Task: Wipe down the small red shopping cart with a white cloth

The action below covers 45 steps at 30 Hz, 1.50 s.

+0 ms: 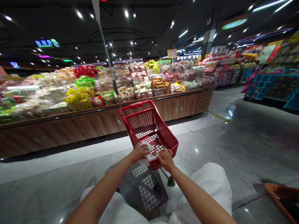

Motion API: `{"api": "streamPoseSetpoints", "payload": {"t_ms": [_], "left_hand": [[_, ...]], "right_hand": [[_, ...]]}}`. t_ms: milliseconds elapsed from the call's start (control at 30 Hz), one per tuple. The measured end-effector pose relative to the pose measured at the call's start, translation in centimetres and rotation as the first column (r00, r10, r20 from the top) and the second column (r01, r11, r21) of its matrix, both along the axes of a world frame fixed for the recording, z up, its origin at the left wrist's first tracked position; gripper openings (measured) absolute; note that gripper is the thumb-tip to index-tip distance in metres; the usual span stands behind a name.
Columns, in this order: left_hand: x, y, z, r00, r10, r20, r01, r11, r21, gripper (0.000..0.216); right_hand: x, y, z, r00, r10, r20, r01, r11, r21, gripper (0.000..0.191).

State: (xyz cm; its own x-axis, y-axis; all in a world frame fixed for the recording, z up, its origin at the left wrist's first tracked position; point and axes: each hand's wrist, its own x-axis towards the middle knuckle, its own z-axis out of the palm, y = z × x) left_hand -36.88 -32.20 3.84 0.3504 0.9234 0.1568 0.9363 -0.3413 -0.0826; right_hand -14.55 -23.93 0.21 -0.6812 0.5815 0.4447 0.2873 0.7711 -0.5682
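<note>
In front of me stands a red plastic shopping cart (167, 137), its near end toward me and its handle on the far side. My left hand (140, 151) is closed on a crumpled white cloth (152, 156) at the near left of the basket rim. Part of the cloth hangs over the rim, and it could also be a wipe. My right hand (165, 158) grips the near right part of the rim with its fingers curled over the edge. Inside the basket only the bare red lattice shows.
Behind the cart runs a long wooden display counter (187, 104) heaped with packaged snacks (81, 95). Blue racks (266, 84) stand at the right. An orange basket (277, 199) sits at the lower right. Grey tiled floor (205, 143) spreads around the cart.
</note>
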Motion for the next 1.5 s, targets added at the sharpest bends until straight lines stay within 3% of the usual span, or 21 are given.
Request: {"api": "streamPoseSetpoints", "payload": {"t_ms": [133, 233, 333, 433, 500, 600, 700, 833, 1000, 1167, 1367, 1500], "left_hand": [[-2.5, 2.4, 2.3, 0.996, 0.089, 0.024, -0.090, 0.995, 0.038, 0.020], [-2.3, 3.5, 3.3, 0.996, 0.061, 0.061, -0.063, 0.998, 0.025, 0.023], [-0.3, 3.7, 2.4, 0.986, 0.095, 0.138, -0.110, 0.988, 0.107, 0.029], [2.2, 3.6, 0.8, 0.959, 0.163, 0.234, -0.212, 0.956, 0.204, 0.040], [3.8, 3.5, 0.1, 0.955, 0.151, 0.256, -0.209, 0.953, 0.217, 0.046], [5.9, 3.6, 0.1, 0.969, 0.095, 0.228, -0.134, 0.977, 0.164, 0.050], [7.5, 4.2, 1.1, 0.972, 0.095, 0.216, -0.114, 0.991, 0.076, 0.050], [8.1, 5.7, 2.7, 0.964, 0.137, 0.226, -0.132, 0.991, -0.038, 0.031], [8.0, 7.1, 4.5, 0.968, 0.244, 0.050, -0.238, 0.965, -0.106, 0.044], [6.8, 5.6, 5.2, 0.962, 0.241, -0.130, -0.261, 0.950, -0.170, 0.026], [1.8, 0.8, 6.0, 0.922, 0.325, -0.211, -0.336, 0.942, -0.021, 0.018], [3.7, 1.2, 5.0, 0.922, 0.343, -0.178, -0.345, 0.938, 0.022, 0.035]], "right_hand": [[2.4, 3.0, 0.3, 0.999, 0.018, 0.026, -0.018, 1.000, -0.017, 0.034], [3.8, 5.8, 1.1, 0.993, -0.012, 0.120, 0.018, 0.999, -0.044, 0.038], [4.0, 7.0, 2.4, 0.971, -0.076, 0.228, 0.092, 0.994, -0.059, 0.041], [3.2, 6.0, 3.3, 0.957, -0.068, 0.284, 0.075, 0.997, -0.015, 0.036], [2.7, 4.9, 3.6, 0.942, -0.109, 0.318, 0.098, 0.994, 0.050, 0.030], [2.6, 4.0, 3.7, 0.922, -0.181, 0.342, 0.145, 0.981, 0.128, 0.029], [3.2, 4.3, 3.7, 0.925, -0.150, 0.350, 0.105, 0.984, 0.145, 0.025], [3.6, 4.6, 3.8, 0.928, -0.137, 0.346, 0.086, 0.984, 0.158, 0.022], [3.5, 4.6, 3.8, 0.929, -0.105, 0.356, 0.046, 0.984, 0.170, 0.029], [3.7, 5.3, 3.7, 0.924, -0.067, 0.377, -0.005, 0.982, 0.188, 0.041], [3.5, 5.5, 3.6, 0.920, -0.043, 0.388, -0.044, 0.976, 0.212, 0.041], [2.6, 4.7, 3.6, 0.918, -0.085, 0.388, -0.011, 0.971, 0.239, 0.038]]}}
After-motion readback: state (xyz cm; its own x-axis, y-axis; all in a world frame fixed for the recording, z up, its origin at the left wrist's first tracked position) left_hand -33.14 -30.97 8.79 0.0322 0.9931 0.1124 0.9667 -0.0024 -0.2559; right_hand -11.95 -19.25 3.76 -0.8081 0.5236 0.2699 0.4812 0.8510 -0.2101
